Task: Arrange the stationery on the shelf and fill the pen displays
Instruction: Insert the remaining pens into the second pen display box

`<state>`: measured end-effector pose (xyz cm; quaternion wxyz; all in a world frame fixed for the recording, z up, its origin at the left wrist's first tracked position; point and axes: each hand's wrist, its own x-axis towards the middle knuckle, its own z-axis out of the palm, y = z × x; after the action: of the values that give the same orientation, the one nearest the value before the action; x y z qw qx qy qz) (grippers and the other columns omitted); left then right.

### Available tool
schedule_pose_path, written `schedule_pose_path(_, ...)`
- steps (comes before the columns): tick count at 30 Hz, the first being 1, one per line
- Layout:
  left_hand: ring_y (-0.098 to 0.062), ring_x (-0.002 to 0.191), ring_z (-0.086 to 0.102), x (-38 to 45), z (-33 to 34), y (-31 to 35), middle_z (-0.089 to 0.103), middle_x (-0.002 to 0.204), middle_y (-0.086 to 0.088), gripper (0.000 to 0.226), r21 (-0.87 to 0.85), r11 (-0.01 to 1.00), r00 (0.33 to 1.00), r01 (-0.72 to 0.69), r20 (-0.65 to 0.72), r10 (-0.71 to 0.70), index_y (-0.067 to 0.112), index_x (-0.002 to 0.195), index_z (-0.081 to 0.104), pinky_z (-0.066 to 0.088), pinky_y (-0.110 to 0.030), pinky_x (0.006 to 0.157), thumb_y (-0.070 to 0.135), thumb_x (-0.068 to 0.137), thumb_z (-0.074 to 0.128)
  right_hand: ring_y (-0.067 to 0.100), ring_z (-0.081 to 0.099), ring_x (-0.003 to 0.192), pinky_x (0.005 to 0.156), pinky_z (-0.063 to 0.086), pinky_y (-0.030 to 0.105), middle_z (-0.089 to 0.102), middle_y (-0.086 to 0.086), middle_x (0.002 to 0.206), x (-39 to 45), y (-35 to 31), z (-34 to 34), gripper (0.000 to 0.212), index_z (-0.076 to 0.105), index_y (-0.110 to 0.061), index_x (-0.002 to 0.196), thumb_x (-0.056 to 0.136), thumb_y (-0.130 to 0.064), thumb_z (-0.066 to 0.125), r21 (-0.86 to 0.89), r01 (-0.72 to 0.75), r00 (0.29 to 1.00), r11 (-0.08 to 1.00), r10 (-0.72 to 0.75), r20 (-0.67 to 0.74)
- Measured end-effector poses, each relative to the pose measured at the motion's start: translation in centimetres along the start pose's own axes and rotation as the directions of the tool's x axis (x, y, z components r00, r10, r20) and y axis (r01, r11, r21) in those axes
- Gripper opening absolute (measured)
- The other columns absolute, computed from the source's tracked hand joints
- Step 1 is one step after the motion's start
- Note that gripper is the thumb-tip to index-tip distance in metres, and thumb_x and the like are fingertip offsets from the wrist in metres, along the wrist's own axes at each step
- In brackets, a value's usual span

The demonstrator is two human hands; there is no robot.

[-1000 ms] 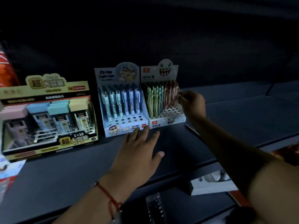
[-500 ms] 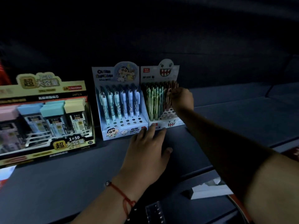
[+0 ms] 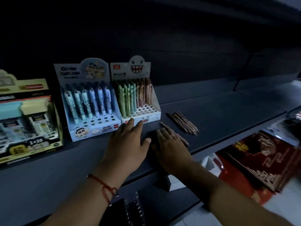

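On the dark shelf [image 3: 211, 111], your left hand [image 3: 128, 144] lay flat, fingers straight, touching the monster pen display [image 3: 140, 101]; your right hand [image 3: 169, 147] rested open over loose brown pens [image 3: 177, 136] just beside it.

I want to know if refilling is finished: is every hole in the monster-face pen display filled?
No, the monster-face pen display shows several empty holes in its front rows, and loose brown pens lie on the shelf beside it.
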<state>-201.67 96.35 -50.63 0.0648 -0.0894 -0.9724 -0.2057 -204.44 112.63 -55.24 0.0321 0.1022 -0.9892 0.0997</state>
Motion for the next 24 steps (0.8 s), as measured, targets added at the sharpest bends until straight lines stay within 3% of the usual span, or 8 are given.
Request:
schedule_pose_path(4,-0.020,0.149,0.009,-0.6,0.7,0.7,0.006,0.164,0.002,0.068,0.006,1.000,1.000,-0.014,0.008,0.014,0.028,0.156,0.010,0.013,-0.038,0.118,0.053,0.099,0.036,0.030,0.006,0.153,0.124,0.005,0.040,0.009,0.013,0.166,0.8,2.1,-1.5,0.065,0.012,-0.010,0.158,0.105,-0.041,0.034,-0.051,-0.116,0.993,0.992,0.114,-0.042)
schedule_pose_path(13,-0.017,0.149,0.008,-0.9,0.6,0.5,0.004,0.164,0.005,0.067,0.000,1.000,1.000,0.005,0.009,-0.005,0.029,0.156,0.010,0.014,-0.036,0.119,0.053,0.099,0.035,0.037,0.038,0.137,0.114,0.028,0.041,0.040,0.018,0.152,3.8,3.4,-2.4,0.062,0.035,-0.007,0.149,0.096,-0.037,0.049,-0.030,-0.297,0.953,0.954,0.294,-0.078)
schedule_pose_path(18,-0.018,0.149,0.008,-1.0,0.3,0.4,0.004,0.164,0.005,0.067,-0.020,1.000,1.000,0.010,0.008,-0.009,0.032,0.156,0.008,0.016,-0.037,0.119,0.055,0.099,0.035,0.036,0.043,0.127,0.105,0.036,0.042,0.048,0.018,0.141,4.2,3.4,-3.0,0.055,0.047,-0.009,0.142,0.093,-0.034,0.050,-0.034,-0.352,0.934,0.935,0.349,-0.078)
schedule_pose_path(24,-0.018,0.149,0.008,-1.1,0.1,0.2,0.004,0.164,0.007,0.067,-0.055,0.998,1.000,0.019,0.007,-0.019,0.033,0.156,0.009,0.015,-0.036,0.119,0.054,0.099,0.036,0.035,0.044,0.126,0.101,0.039,0.041,0.045,0.018,0.140,4.9,4.1,-3.9,0.066,0.036,-0.012,0.148,0.093,-0.043,0.053,-0.036,-0.392,0.919,0.919,0.389,-0.062)
